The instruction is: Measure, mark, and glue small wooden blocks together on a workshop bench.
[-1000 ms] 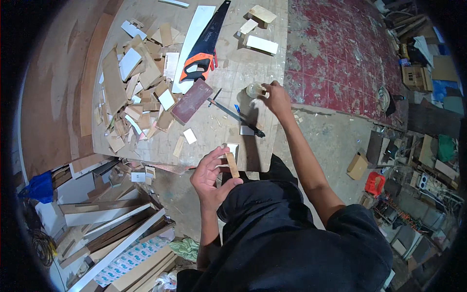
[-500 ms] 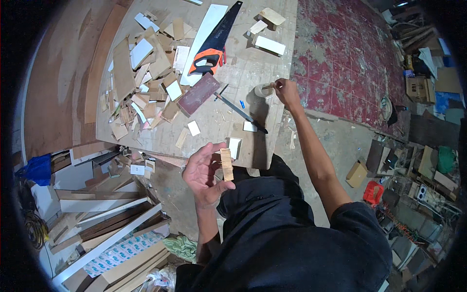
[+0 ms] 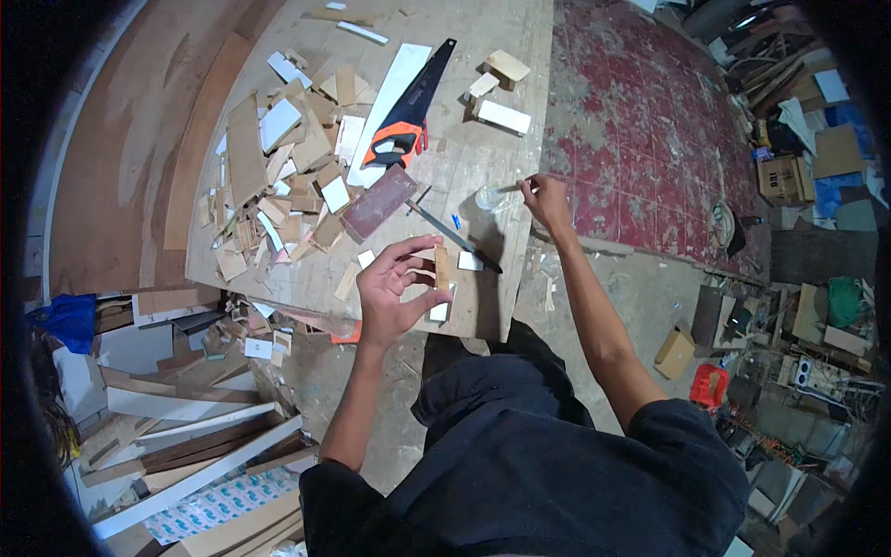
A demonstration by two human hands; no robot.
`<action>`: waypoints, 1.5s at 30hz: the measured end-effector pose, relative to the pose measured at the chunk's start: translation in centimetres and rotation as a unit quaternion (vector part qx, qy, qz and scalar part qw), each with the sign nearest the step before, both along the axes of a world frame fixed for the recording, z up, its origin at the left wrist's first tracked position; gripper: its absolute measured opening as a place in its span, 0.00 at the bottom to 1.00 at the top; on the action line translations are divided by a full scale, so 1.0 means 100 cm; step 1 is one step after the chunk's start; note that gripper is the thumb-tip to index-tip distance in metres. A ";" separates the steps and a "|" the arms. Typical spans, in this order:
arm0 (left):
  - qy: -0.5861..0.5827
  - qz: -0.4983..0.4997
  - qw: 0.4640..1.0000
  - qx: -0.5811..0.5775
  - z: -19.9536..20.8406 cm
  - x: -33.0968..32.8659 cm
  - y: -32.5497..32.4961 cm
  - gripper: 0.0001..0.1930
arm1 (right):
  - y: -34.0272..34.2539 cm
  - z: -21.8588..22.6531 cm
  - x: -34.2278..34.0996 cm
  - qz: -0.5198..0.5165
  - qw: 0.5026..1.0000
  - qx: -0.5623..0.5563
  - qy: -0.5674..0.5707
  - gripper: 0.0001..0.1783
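My left hand (image 3: pixel 394 286) holds a small strip of wood (image 3: pixel 441 269) upright above the near edge of the workbench, thumb below and fingertips on top. Over at the bench's right edge, my right hand (image 3: pixel 548 201) pinches a thin stick (image 3: pixel 513 188). Its tip reaches over a small clear cup (image 3: pixel 487 199); whether it touches what is inside cannot be made out. Between the hands lie a long dark-handled file (image 3: pixel 455 234) and a small blue piece (image 3: pixel 456 222). Small white-faced blocks (image 3: pixel 471 261) lie beside and behind the left hand.
A handsaw (image 3: pixel 405 130) with an orange and black handle lies on a white board at the middle of the workbench (image 3: pixel 483 56). Beside it are a reddish-brown block (image 3: pixel 379 204) and a heap of wood offcuts (image 3: pixel 295 139). More blocks (image 3: pixel 504 117) stand at the far right.
My left hand has moved up over the bench and turned the wood strip so a narrower side shows. My right hand stays by the cup with the stick. The whole view has shifted slightly.
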State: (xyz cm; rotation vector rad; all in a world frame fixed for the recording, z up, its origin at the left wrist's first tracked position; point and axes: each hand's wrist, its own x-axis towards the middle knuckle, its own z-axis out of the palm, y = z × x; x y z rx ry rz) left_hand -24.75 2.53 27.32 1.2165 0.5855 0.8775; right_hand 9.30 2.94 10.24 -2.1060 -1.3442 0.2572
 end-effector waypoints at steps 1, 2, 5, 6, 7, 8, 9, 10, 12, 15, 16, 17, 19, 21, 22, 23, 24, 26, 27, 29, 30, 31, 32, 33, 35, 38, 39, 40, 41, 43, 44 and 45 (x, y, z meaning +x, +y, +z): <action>0.007 -0.005 1.000 0.002 0.001 0.001 0.004 0.38 | -0.002 0.003 -0.001 0.001 1.000 0.004 0.020 0.18; 0.015 -0.010 1.000 0.004 0.002 0.002 0.007 0.37 | -0.005 0.006 -0.001 0.003 0.999 0.007 0.040 0.20; -0.015 0.041 0.999 0.025 0.002 -0.002 0.003 0.36 | -0.019 0.042 -0.012 -0.032 0.992 0.009 0.123 0.15; -0.036 0.065 0.997 0.026 0.003 -0.001 0.001 0.37 | -0.024 0.058 -0.013 -0.061 0.971 0.020 0.229 0.16; -0.036 0.072 0.997 0.020 0.006 0.002 -0.002 0.38 | -0.036 0.057 -0.002 -0.062 0.960 0.053 0.267 0.14; -0.034 0.076 0.996 0.024 0.007 0.001 -0.004 0.38 | -0.044 0.072 -0.003 -0.052 0.925 0.081 0.368 0.15; -0.043 0.086 0.995 0.016 0.007 -0.001 -0.007 0.38 | -0.056 0.087 -0.006 -0.042 0.905 0.092 0.414 0.15; -0.054 0.093 0.994 0.008 0.010 -0.001 -0.011 0.38 | -0.068 0.104 -0.009 -0.044 0.887 0.106 0.448 0.15; -0.065 0.094 0.993 -0.001 0.020 0.002 -0.014 0.38 | -0.093 0.143 -0.024 -0.028 0.849 0.156 0.504 0.14; -0.083 0.051 0.995 0.015 0.035 0.010 -0.020 0.37 | -0.132 0.193 -0.044 0.013 0.830 0.207 0.518 0.14; -0.082 0.051 0.995 0.013 0.041 0.012 -0.023 0.37 | -0.140 0.204 -0.049 0.052 0.823 0.233 0.515 0.14; -0.100 0.042 0.994 0.009 0.046 0.013 -0.025 0.37 | -0.144 0.214 -0.054 0.053 0.823 0.229 0.516 0.14; -0.111 0.034 0.993 0.002 0.059 0.017 -0.030 0.39 | -0.151 0.229 -0.065 0.117 0.820 0.273 0.490 0.17; -0.120 0.025 0.992 0.011 0.068 0.021 -0.033 0.40 | -0.159 0.235 -0.068 0.134 0.815 0.286 0.487 0.18; -0.129 0.013 0.991 0.021 0.071 0.022 -0.034 0.41 | -0.162 0.238 -0.069 0.149 0.809 0.301 0.482 0.20; -0.130 0.012 0.991 0.020 0.074 0.023 -0.036 0.41 | -0.164 0.242 -0.070 0.161 0.791 0.309 0.503 0.18; -0.139 0.001 0.990 0.021 0.077 0.023 -0.037 0.41 | -0.166 0.244 -0.071 0.159 0.792 0.309 0.502 0.18; -0.148 -0.011 0.989 0.022 0.081 0.024 -0.039 0.42 | -0.171 0.247 -0.072 0.161 0.798 0.312 0.490 0.19; -0.153 -0.015 0.988 0.027 0.082 0.024 -0.040 0.42 | -0.172 0.249 -0.072 0.160 0.799 0.312 0.489 0.19; -0.158 -0.023 0.987 0.030 0.084 0.024 -0.041 0.42 | -0.176 0.253 -0.072 0.168 0.802 0.317 0.477 0.21; -0.164 -0.023 0.985 0.039 0.085 0.024 -0.040 0.43 | -0.178 0.255 -0.074 0.165 0.803 0.317 0.476 0.21; -0.169 -0.022 0.984 0.048 0.084 0.024 -0.040 0.43 | -0.179 0.256 -0.075 0.166 0.801 0.314 0.482 0.21; -0.170 -0.025 0.984 0.047 0.083 0.024 -0.040 0.43 | -0.180 0.257 -0.077 0.168 0.799 0.311 0.487 0.21; -0.170 -0.021 0.984 0.056 0.081 0.024 -0.039 0.43 | -0.180 0.257 -0.080 0.166 0.800 0.311 0.486 0.21; -0.170 -0.018 0.983 0.063 0.081 0.025 -0.039 0.43 | -0.179 0.258 -0.084 0.163 0.801 0.300 0.491 0.21; -0.167 -0.009 0.984 0.069 0.085 0.027 -0.037 0.44 | -0.178 0.258 -0.087 0.161 0.810 0.294 0.482 0.21; -0.169 -0.006 0.983 0.074 0.085 0.027 -0.037 0.44 | -0.177 0.257 -0.087 0.161 0.810 0.294 0.482 0.21; -0.173 -0.003 0.982 0.078 0.085 0.028 -0.036 0.45 | -0.176 0.256 -0.085 0.162 0.811 0.298 0.476 0.21; -0.173 -0.003 0.982 0.078 0.085 0.028 -0.035 0.45 | -0.175 0.255 -0.083 0.163 0.813 0.302 0.470 0.20; -0.168 -0.001 0.983 0.069 0.084 0.027 -0.035 0.45 | -0.173 0.256 -0.081 0.162 0.815 0.305 0.466 0.20; -0.168 -0.002 0.983 0.067 0.084 0.027 -0.034 0.45 | -0.173 0.256 -0.079 0.161 0.816 0.307 0.462 0.19; -0.173 -0.008 0.983 0.054 0.085 0.027 -0.033 0.46 | -0.173 0.258 -0.077 0.159 0.817 0.307 0.462 0.19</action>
